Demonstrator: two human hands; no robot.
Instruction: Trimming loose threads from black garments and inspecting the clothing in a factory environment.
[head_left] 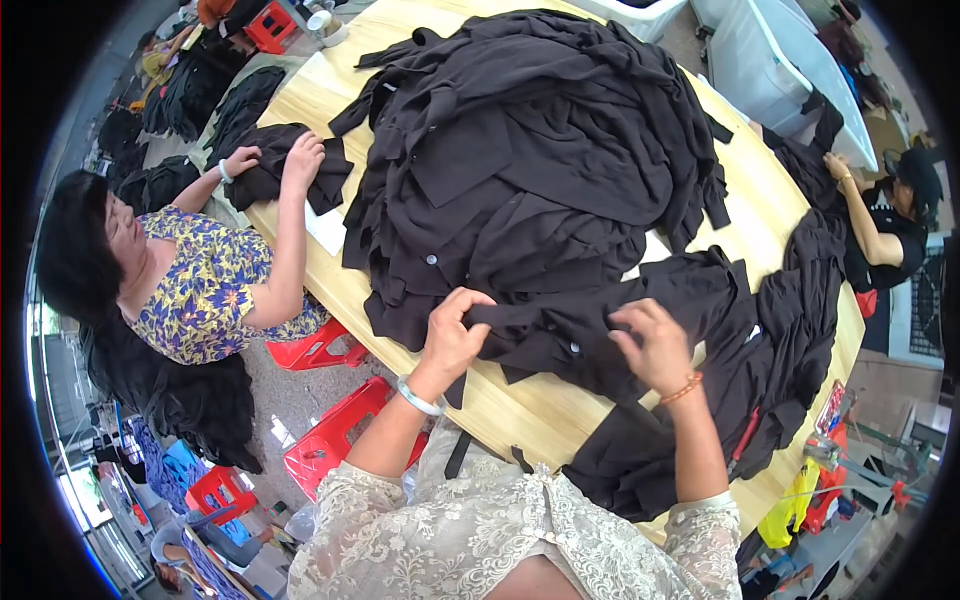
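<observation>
A black garment (540, 325) with buttons lies stretched out in front of me on the near side of the wooden table (520, 410). My left hand (460, 330) pinches its left end between thumb and fingers. Over its right part is my right hand (652, 345), fingers curled but apart, with nothing visible between them. A pale button (574, 349) shows on the cloth between my hands. Just beyond lies a large heap of black garments (540, 150), piled high, with collars and buttons showing here and there.
More black garments (800, 330) lie along the table's right edge. A person in a flowered top (205, 270) handles dark cloth at the left; another in black (885, 235) works at the right. Red stools (335, 430) stand left of me. A large white bin (770, 70) stands at the far right.
</observation>
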